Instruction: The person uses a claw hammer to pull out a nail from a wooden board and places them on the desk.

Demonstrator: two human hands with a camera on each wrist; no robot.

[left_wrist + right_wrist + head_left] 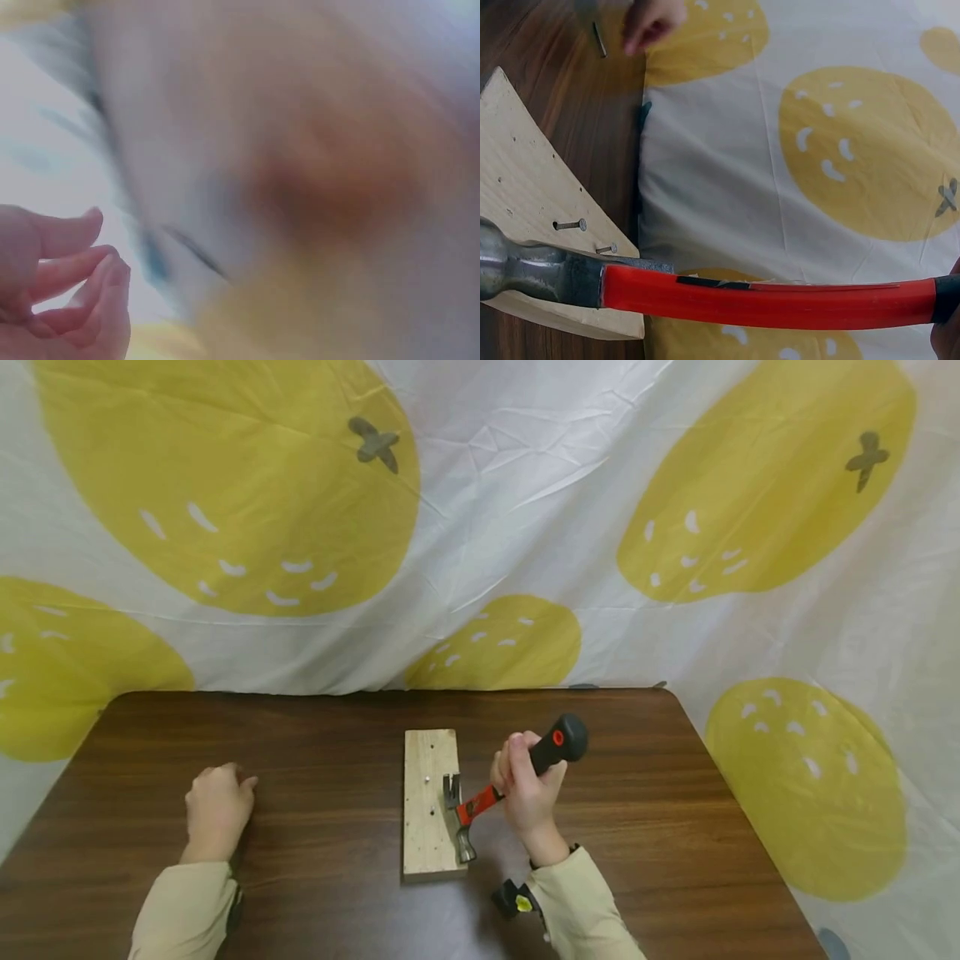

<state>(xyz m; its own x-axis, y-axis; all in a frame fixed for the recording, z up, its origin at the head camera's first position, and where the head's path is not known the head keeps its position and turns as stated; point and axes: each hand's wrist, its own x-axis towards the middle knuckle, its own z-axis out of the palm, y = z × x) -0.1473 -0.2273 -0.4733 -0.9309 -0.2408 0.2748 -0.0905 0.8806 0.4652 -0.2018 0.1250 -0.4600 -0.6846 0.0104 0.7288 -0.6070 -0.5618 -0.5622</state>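
Claw hammer [478, 804]: held by the right hand [528, 793], fingers wrapped round its black handle [553, 745]; steel head [457, 825] left of the grip, at the wooden board [420, 852], contact unclear. Judged stiff, sturdy, head-heavy; best held nearer the butt. Left hand [217, 810]: well left of the grip, fingers loosely curled, nothing seen held.

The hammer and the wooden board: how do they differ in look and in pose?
The hammer is red, black and metallic; the wooden board is pale. The right hand holds the hammer at a slant, while the wooden board lies flat on the table. Both appear in the head and right wrist views.
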